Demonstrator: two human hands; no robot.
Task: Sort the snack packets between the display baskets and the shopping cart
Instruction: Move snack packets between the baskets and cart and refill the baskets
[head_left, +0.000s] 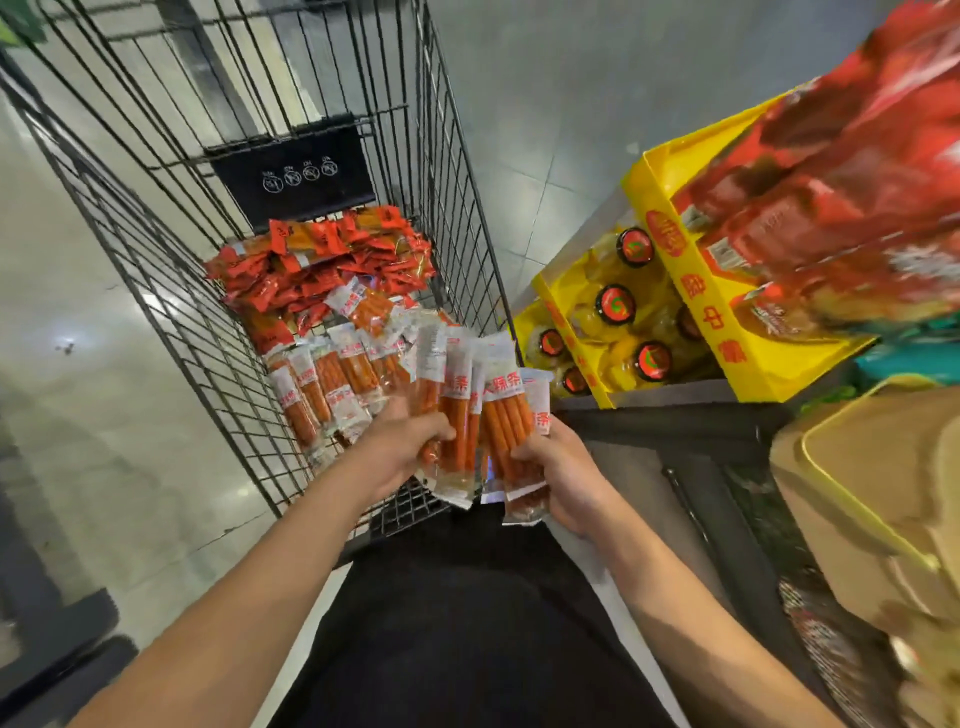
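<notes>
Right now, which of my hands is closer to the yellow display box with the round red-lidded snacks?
Right. Your right hand grips stick-snack packets just below and left of the yellow display box; your left hand grips packets farther left, over the shopping cart.

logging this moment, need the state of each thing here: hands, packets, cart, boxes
left hand: grips a bunch of stick packets
right hand: grips more stick packets
stick packets: held upright, fanned, above the cart's near end
shopping cart: partly filled, red packets piled at far end
yellow boxes: open-topped, stocked
</notes>
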